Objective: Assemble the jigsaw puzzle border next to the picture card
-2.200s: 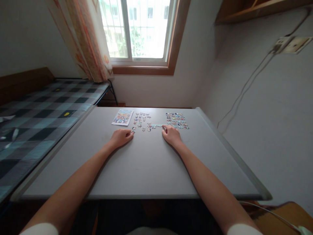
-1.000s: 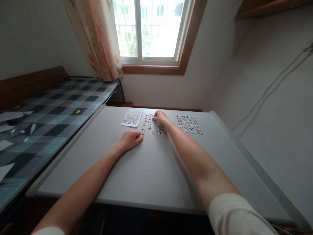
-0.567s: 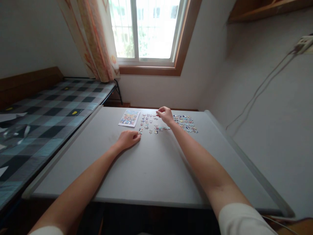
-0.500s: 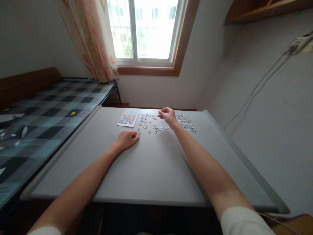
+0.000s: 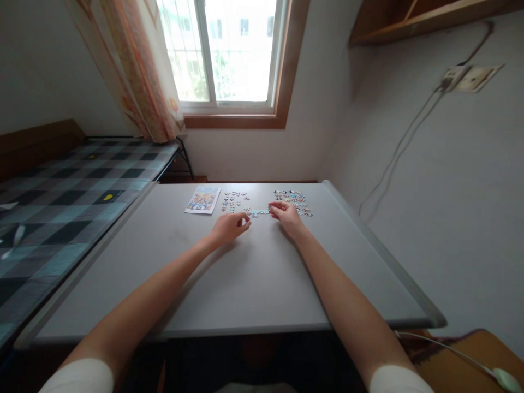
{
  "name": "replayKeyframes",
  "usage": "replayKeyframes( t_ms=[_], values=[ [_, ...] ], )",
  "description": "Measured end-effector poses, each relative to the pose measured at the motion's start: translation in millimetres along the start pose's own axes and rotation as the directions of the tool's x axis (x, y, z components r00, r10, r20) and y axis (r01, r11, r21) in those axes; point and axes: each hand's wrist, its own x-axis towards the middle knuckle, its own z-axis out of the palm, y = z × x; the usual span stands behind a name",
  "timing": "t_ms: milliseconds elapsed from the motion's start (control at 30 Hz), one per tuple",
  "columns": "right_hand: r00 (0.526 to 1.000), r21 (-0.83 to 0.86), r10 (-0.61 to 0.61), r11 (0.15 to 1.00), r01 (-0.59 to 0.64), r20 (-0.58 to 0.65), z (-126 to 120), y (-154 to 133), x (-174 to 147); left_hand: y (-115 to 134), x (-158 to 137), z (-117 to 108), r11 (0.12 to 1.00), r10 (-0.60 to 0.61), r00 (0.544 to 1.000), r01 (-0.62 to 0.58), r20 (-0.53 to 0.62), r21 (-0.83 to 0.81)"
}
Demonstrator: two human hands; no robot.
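Pieces lay mostly loose left and right of the frame's middle; only a short strip between looked joined. Right hand, fingers bunched, met its right end; left hand curled near its left; whether either pinched anything was unclear.

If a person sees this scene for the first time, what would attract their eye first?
Probably the bright window at the top, with the orange curtain hanging on its left. Next come the left hand and the right hand, close to small puzzle pieces toward the far edge of the grey table.
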Motion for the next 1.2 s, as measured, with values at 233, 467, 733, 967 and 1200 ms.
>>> replayKeyframes(
  t_ms=[233, 467, 733, 967, 1200],
  values=[
    [0.985, -0.037, -0.061, 0.997, 0.067, 0.162, 16, 7, -15, 11, 9, 27, 0.995, -0.072, 0.984, 0.083, -0.161, 0.061],
    [0.973, -0.071, -0.139, 0.985, 0.155, 0.183, 21, 16, -18, 8, -2, 30, 0.994, -0.01, 0.989, 0.026, -0.146, 0.103],
    [0.976, -0.087, -0.159, 0.981, 0.174, 0.152, 22, 15, -20, 11, -3, 28, 0.994, -0.052, 0.981, 0.069, -0.186, 0.084],
    [0.978, -0.06, -0.149, 0.985, 0.159, 0.147, 24, 16, -20, 8, -2, 29, 0.995, -0.033, 0.986, 0.047, -0.162, 0.083],
    [0.965, -0.19, -0.207, 0.953, 0.236, 0.159, 21, 13, -22, 9, -1, 25, 0.992, -0.089, 0.986, 0.1, -0.138, 0.078]
  ],
)
